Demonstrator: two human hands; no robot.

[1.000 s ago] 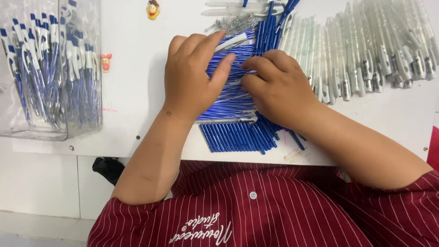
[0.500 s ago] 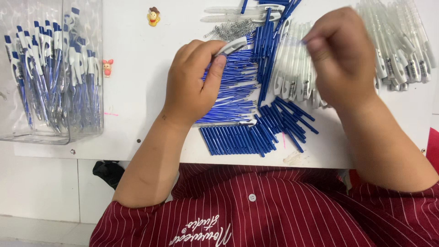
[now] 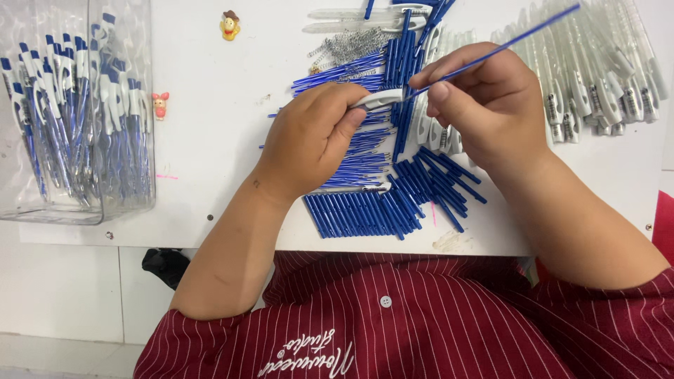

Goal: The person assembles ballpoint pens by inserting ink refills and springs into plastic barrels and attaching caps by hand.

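Observation:
My left hand grips a white pen barrel whose end sticks out to the right past my fingers. My right hand pinches a thin blue refill that slants up to the right, its lower tip meeting the open end of the barrel. Both hands hover over the white table, above a row of blue pen parts near the front edge and a pile of blue refills.
A clear plastic box full of finished blue-and-white pens stands at the left. White pen barrels lie in rows at the right, small metal springs at the top centre. Two tiny figurines sit on the table.
My right hand came back from the white barrels at the right holding a blue refill. My left hand lifted off the pile with a white barrel, and the two parts now meet.

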